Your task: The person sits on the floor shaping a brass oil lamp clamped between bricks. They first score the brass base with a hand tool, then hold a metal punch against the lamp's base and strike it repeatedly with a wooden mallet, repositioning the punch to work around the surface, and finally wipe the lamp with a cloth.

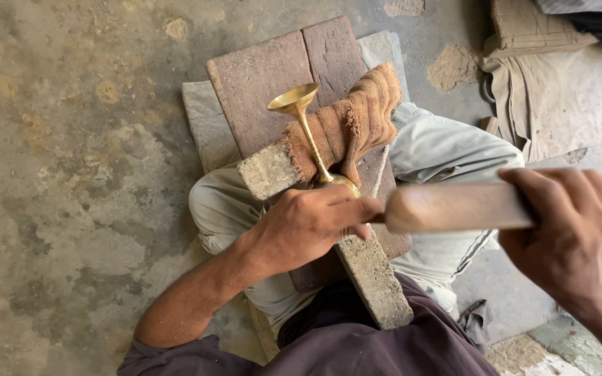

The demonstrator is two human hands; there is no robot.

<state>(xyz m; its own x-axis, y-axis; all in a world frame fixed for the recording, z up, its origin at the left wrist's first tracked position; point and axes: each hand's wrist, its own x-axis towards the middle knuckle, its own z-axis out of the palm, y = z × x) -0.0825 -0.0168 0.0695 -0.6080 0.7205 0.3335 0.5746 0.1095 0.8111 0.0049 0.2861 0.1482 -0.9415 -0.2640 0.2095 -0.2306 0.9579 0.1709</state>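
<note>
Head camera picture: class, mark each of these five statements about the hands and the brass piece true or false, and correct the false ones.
1. The left hand holds the bowl end of a brass goblet. True.
2. The goblet's flared foot points toward the person. False: it points away, over the wooden boards.
3. The right hand grips a wooden handle. True.
4. A brown ribbed cloth is draped over the rough bar beside the goblet's stem. True.
5. The person is standing at a workbench. False: the person sits low, with the bar and boards over the legs, above a concrete floor.
</note>
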